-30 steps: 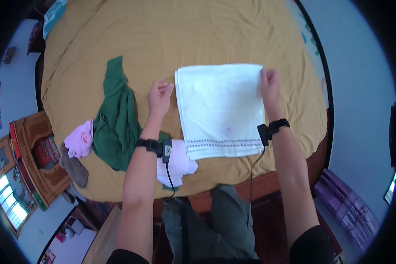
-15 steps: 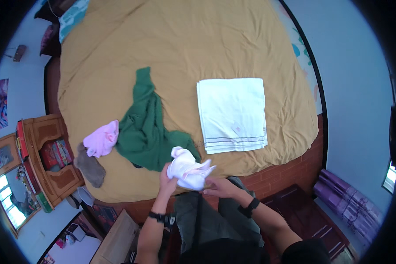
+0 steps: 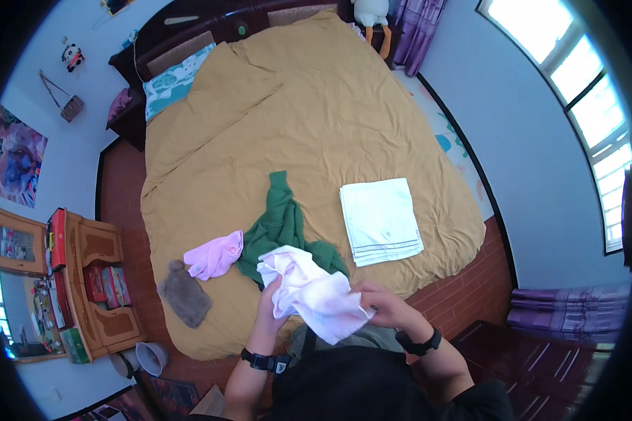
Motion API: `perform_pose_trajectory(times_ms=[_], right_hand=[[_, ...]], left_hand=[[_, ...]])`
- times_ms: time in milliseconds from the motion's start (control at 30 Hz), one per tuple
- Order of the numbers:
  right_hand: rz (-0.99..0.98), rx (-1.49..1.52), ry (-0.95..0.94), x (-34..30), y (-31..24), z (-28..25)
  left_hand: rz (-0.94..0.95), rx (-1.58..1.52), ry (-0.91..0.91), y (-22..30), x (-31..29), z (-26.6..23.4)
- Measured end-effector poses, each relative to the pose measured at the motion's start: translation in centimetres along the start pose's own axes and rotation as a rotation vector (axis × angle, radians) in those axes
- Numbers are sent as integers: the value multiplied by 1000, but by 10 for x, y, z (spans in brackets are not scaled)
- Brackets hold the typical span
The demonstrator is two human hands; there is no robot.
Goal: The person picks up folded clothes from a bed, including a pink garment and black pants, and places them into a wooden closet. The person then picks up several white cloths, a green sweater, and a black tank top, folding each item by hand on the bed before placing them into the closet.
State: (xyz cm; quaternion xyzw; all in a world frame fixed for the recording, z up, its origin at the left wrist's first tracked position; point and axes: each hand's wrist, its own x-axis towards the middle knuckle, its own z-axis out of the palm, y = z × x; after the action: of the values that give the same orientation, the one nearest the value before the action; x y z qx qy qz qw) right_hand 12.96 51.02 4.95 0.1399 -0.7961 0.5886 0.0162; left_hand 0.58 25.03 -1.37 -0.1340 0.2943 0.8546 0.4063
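- One bed (image 3: 316, 133) fills most of the view, spread with a mustard-yellow cover that is lightly creased and folded over near the headboard (image 3: 253, 21).
- A wooden cabinet (image 3: 107, 242) stands at the left, beyond the bed's side.
- A dark green garment (image 3: 277, 224) lies loosely heaped near the bed's lower end, partly hidden by what the hands hold.
- A pale pink cloth (image 3: 307, 288) is held up, crumpled, between the two hands, in front of the body at the bed's lower edge.
- A folded white towel (image 3: 378, 216) lies flat on the cover to the right of the green garment, dark stripes along its near edge.
- A brighter pink cloth (image 3: 218, 256) is bunched left of the green garment.
- A grey-brown cloth item (image 3: 186, 302) lies just beside it, toward the bed's left corner.
- The left hand (image 3: 269, 300) has its fingers closed on the pale cloth's left side; some are hidden.
- The right hand (image 3: 380, 303) has its fingers bent and closed on the cloth's right edge.
- A black band (image 3: 421, 342) circles the right wrist.
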Motion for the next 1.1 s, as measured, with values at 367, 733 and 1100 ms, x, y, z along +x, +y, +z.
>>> perform_pose_trajectory(times_ms=[367,733,1100], right_hand=[[96,-29,103,7,-50,-5],[-303,-348,202,86,-40,51],[169,339,323,90,-36,37]], left_hand=[[340,-158,-170,68,-28,63],[528,-398,-216,56,-42,89],[538,-243,-89,41,-44,37]])
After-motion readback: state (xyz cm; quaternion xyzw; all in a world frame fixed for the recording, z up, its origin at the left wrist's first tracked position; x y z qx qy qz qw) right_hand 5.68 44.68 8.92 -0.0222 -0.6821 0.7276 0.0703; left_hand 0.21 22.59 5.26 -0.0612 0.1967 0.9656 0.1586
